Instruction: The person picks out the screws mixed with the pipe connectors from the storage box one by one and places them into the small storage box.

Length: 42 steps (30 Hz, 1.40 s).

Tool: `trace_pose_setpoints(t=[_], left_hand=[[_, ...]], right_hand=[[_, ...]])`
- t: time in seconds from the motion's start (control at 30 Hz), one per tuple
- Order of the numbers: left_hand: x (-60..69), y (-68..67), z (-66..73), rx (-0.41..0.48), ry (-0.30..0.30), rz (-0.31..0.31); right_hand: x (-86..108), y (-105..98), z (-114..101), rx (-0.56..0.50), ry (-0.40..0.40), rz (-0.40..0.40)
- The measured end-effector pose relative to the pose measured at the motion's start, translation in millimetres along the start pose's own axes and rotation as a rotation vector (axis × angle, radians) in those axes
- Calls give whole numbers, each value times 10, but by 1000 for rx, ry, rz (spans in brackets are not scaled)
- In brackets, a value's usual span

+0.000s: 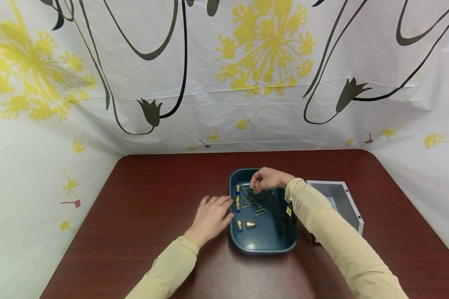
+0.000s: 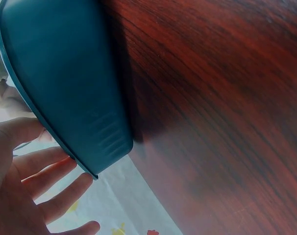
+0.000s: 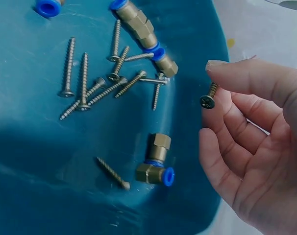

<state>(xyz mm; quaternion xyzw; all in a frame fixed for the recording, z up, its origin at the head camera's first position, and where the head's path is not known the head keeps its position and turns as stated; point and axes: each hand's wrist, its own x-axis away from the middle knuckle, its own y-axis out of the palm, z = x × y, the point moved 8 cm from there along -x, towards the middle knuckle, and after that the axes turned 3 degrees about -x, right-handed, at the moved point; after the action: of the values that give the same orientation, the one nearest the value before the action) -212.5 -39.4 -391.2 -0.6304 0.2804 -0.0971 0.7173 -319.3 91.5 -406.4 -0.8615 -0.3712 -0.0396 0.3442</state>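
Note:
Between thumb and forefinger, my right hand [image 3: 246, 127] pinches a small screw [image 3: 208, 102], its cross-slotted head showing. This hand [image 1: 271, 179] is over the far part of a dark teal tray [image 1: 263, 251]. My left hand [image 1: 211, 218] touches the tray's left rim with its fingers mostly straight; in the left wrist view the fingertips [image 2: 85, 182] meet the rim. Several loose screws [image 3: 84, 81] lie scattered on the tray floor. Among them are brass fittings with blue ends [image 3: 160, 147], mostly along the left side in the head view.
A grey box [image 1: 353, 203] stands to the tray's right, partly behind my right sleeve. Inside the tray's right side is a black object with a yellow label [image 1: 289, 211], partly hidden by that arm. The brown table [image 1: 164, 187] meets a patterned cloth [image 1: 194, 74] at the back.

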Motion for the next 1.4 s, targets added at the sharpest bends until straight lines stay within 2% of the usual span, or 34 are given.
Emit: trace_pose_setpoints(t=[0.2,0.37,0.47,0.7,0.97,1.4], left_hand=[[6,-16,5,-17,16,32],[8,-15,6,-25,17,26],[7,-16,8,-28,18,25],[5,-23,10,-24,20,28],[8,-19,10,-32,24,25],[0,-6,4,-21,17,22]], right_hand=[[48,-72,-39,13,-13,12],[125,-136,-113,1,-114,-25],[173,-176,-125,-19,-139,-45],[230,-293,-49,5,-50,3],[387,-433,-74,28,-29,29],[639,-704,72,11,1,83]])
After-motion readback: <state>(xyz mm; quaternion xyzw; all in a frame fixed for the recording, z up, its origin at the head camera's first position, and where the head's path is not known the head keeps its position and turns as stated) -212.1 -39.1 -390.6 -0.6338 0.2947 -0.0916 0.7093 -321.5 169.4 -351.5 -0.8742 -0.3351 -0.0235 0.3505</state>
